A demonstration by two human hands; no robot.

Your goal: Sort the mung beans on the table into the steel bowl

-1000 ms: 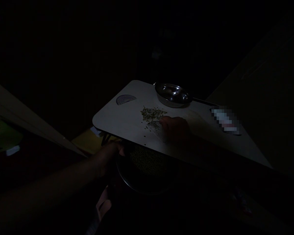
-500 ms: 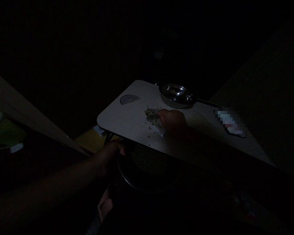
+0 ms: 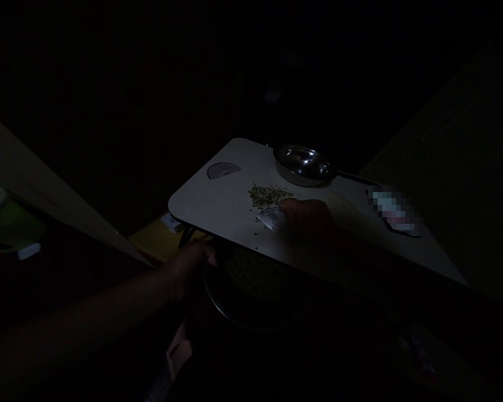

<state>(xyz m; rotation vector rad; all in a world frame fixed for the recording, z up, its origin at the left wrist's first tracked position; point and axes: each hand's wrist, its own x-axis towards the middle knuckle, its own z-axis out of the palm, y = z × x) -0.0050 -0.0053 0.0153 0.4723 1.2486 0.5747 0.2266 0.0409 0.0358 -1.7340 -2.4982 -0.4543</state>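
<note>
The room is very dark, with a dim light falling on a pale bench (image 3: 201, 206) with rounded corners. The right hand (image 3: 308, 216) is over the middle of the bench, its fingers closed and pinching a clear, flat piece (image 3: 272, 218) with a curved edge. This piece is just on the near side of a loose patch of green grains (image 3: 268, 195); a few stray grains lie between the patch and the near edge.

The left hand (image 3: 195, 257) is below the near edge, towards the near-left corner, gripping the rim of a wide bowl (image 3: 230, 318), thumb on top; its other fingers are too dark to make out. More green grains fill the middle of this bowl, which is partly hidden under the bench.

A protractor (image 3: 223, 170) lies near the left edge, and a shiny metal bowl (image 3: 295, 174) stands at the far edge. A pixelated item (image 3: 394, 211) lies towards the right end. A green container (image 3: 8, 223) is off to the left.
</note>
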